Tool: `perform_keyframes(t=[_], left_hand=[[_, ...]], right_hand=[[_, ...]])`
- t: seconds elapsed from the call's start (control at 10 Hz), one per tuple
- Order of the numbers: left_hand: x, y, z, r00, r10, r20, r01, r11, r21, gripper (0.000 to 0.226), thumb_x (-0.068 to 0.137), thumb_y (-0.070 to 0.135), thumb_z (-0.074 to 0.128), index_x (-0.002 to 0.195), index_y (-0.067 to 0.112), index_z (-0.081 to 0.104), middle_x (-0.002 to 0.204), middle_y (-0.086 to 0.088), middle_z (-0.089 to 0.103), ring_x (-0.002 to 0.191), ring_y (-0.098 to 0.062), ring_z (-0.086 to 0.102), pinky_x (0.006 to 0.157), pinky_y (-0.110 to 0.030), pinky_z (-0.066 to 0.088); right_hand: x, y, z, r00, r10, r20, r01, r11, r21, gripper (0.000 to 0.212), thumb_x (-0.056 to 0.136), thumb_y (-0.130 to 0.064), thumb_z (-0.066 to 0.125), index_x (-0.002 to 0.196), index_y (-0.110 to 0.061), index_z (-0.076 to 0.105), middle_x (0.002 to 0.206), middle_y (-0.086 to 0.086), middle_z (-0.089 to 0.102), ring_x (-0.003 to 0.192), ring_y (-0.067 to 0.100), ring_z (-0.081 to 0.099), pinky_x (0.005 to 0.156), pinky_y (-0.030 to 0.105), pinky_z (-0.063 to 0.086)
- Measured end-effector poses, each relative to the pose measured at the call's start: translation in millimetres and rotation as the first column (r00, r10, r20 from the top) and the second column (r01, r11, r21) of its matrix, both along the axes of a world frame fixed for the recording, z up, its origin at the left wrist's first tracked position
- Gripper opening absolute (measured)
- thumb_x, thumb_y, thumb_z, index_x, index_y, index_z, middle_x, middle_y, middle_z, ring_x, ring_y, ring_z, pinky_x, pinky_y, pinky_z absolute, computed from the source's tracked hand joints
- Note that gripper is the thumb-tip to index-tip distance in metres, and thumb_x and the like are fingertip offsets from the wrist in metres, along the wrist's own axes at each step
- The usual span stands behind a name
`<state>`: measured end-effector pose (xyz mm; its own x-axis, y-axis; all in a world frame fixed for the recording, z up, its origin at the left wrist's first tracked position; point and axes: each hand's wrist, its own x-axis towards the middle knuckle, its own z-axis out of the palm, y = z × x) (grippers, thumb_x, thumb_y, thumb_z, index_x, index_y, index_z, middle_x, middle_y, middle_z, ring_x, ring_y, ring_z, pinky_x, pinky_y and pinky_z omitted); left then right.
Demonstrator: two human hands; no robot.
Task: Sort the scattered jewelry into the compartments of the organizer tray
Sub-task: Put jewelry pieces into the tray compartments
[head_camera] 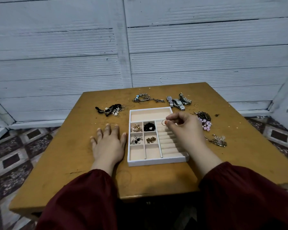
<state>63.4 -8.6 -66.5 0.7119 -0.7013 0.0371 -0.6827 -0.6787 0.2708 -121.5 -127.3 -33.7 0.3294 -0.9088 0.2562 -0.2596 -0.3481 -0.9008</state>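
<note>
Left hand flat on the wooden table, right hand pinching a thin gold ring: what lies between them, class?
Small square compartments of the white organizer tray, four holding jewelry; head view.

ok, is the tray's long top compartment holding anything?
No, the long top compartment of the organizer tray shows only bare beige lining.

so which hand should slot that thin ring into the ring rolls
Right. The right hand pinches the ring over the ring rolls, while the left hand lies flat on the table beside the tray, holding nothing.
</note>
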Motion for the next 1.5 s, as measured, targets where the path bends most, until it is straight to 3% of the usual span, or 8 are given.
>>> perform_keyframes(t=[0.2, 0.4, 0.5, 0.9, 1.5], left_hand=[[1, -1, -1, 1.000, 0.006, 0.014, -0.006, 1.000, -0.010, 0.057, 0.097, 0.055, 0.024, 0.149, 0.031, 0.021, 0.160, 0.002, 0.010, 0.147, -0.027, 0.003, 0.116, -0.051, 0.003], [2, -2, -1, 1.000, 0.014, 0.012, -0.014, 0.999, -0.035, 0.057, 0.096, 0.055, 0.027, 0.148, 0.031, 0.023, 0.160, 0.002, 0.013, 0.147, -0.026, 0.005, 0.116, -0.051, 0.004], [2, -2, 0, 1.000, 0.014, 0.014, -0.013, 0.999, -0.040, 0.057, 0.096, 0.055, 0.028, 0.148, 0.031, 0.025, 0.159, 0.002, 0.014, 0.147, -0.026, 0.006, 0.116, -0.052, 0.004], [1, -1, 1, 1.000, 0.016, 0.015, -0.014, 0.997, -0.070, 0.056, 0.096, 0.054, 0.031, 0.146, 0.029, 0.028, 0.158, 0.002, 0.017, 0.146, -0.025, 0.008, 0.116, -0.052, 0.004], [1, -1, 1, 1.000, 0.019, 0.005, -0.019, 0.996, -0.082, 0.056, 0.096, 0.054, 0.032, 0.146, 0.029, 0.030, 0.158, 0.001, 0.019, 0.146, -0.026, 0.008, 0.116, -0.052, 0.004]], right_hand=[[13, -15, -5, 0.983, -0.015, -0.183, -0.015, 0.987, -0.161, 0.007, 0.078, -0.035, 0.068, 0.075, -0.038, 0.062, 0.070, -0.018, 0.067, 0.081, 0.018, 0.064, 0.077, 0.044, 0.053], [22, -25, -4, 0.913, -0.102, -0.394, -0.027, 0.951, -0.308, 0.005, 0.084, -0.034, 0.067, 0.081, -0.035, 0.063, 0.076, -0.018, 0.064, 0.096, 0.016, 0.050, 0.090, 0.037, 0.040], [26, -30, -1, 0.887, -0.105, -0.450, -0.041, 0.952, -0.304, 0.004, 0.085, -0.036, 0.066, 0.082, -0.033, 0.063, 0.081, -0.016, 0.067, 0.098, 0.016, 0.049, 0.082, 0.031, 0.029], [28, -30, 1, 0.821, -0.131, -0.555, -0.133, 0.902, -0.410, 0.004, 0.088, -0.031, 0.060, 0.088, -0.032, 0.064, 0.089, -0.011, 0.068, 0.098, 0.017, 0.044, 0.077, 0.031, 0.021], [24, -24, 1, 0.794, -0.142, -0.591, -0.160, 0.889, -0.429, 0.019, 0.088, -0.019, 0.051, 0.090, -0.030, 0.067, 0.092, -0.009, 0.067, 0.096, 0.018, 0.045, 0.079, 0.032, 0.024]])
